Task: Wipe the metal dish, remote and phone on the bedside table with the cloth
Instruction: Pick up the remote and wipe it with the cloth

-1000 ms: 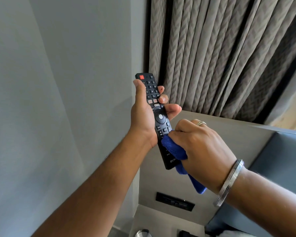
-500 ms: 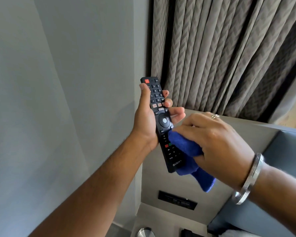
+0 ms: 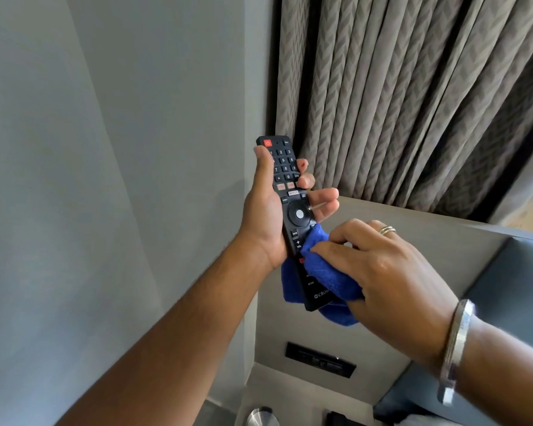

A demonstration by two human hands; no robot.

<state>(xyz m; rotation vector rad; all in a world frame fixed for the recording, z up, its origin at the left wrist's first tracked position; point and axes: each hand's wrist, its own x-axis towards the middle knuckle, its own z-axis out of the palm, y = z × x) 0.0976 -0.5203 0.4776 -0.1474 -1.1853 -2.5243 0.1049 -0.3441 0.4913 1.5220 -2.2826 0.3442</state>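
My left hand (image 3: 263, 216) holds a black remote (image 3: 285, 170) upright in front of the wall, buttons facing me, thumb along its left edge. My right hand (image 3: 379, 272) presses a folded blue cloth (image 3: 326, 273) against the remote's lower half, and part of the cloth wraps behind it. Far below, at the bottom edge, the top of the metal dish (image 3: 260, 417) shows on the bedside table (image 3: 293, 395). A dark object (image 3: 340, 420) beside it may be the phone; too little of it shows to tell.
A grey wall (image 3: 111, 179) fills the left. Patterned curtains (image 3: 413, 96) hang behind. A grey padded headboard (image 3: 428, 238) with a black socket panel (image 3: 320, 359) stands behind the table, and the bed's edge (image 3: 505, 287) is at the right.
The cloth in my right hand has slid over the remote's lower face, from its bottom end up toward the round pad. The remote has stayed upright in my left hand.
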